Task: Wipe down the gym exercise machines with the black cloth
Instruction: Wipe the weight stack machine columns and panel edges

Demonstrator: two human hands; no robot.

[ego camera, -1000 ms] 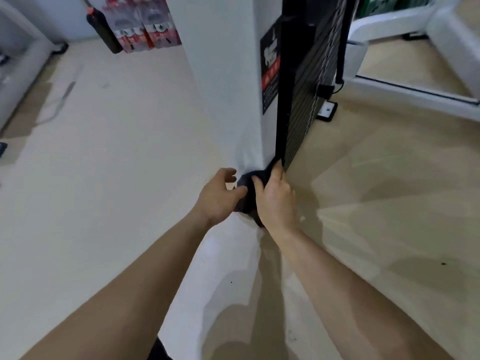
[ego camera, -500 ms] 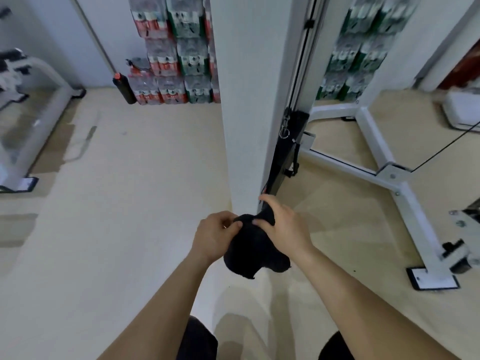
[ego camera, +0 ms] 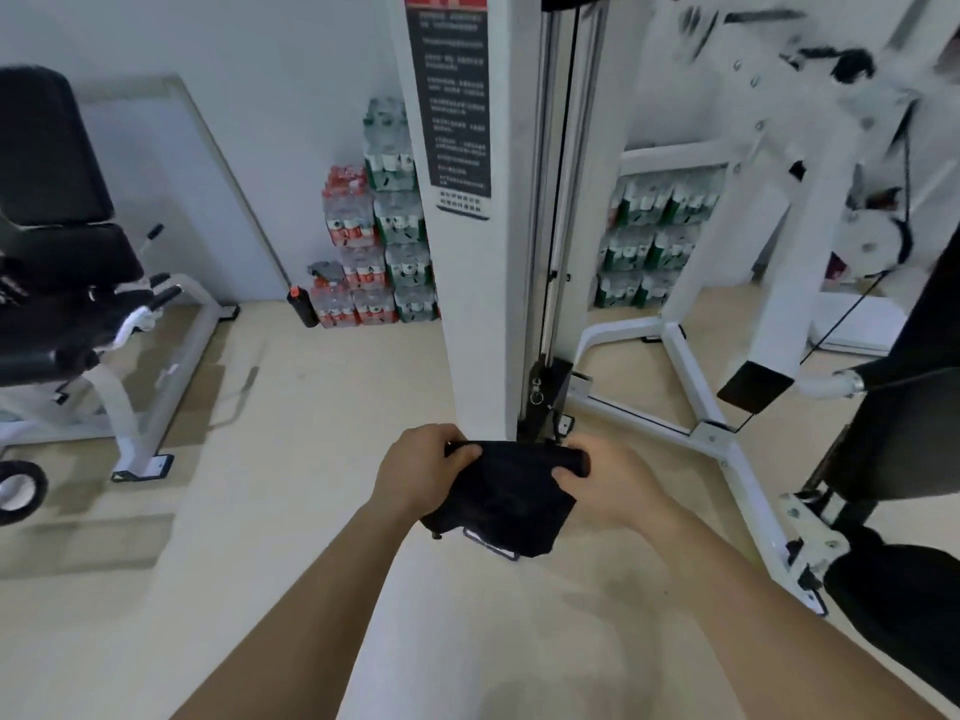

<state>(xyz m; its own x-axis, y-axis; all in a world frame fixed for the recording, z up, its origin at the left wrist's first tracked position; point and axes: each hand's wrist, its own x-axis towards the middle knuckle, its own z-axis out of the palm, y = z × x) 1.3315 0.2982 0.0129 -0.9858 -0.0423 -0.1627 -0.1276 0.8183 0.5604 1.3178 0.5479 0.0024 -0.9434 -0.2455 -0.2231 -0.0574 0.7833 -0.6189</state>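
I count two hands, left hand (ego camera: 421, 475) and right hand (ego camera: 613, 485); one black cloth (ego camera: 504, 496); one white machine column (ego camera: 472, 330); one padded seat machine (ego camera: 57, 200); one dark bottle (ego camera: 303, 307); one wheel (ego camera: 18, 491).

1 black cloth (ego camera: 506, 498): bunched, limp, held off the floor at frame ctr. Top edge pinched by left hand (ego camera: 418, 472) at its 9 o'clock & right hand (ego camera: 610, 485) at 3 o'clock; rest hangs in folds. White cable machine (ego camera: 478, 304): upright column w/ dark label, 12 o'clock, just behind cloth. Black-padded seat machine (ego camera: 52, 252), white frame: 10 o'clock, well apart.
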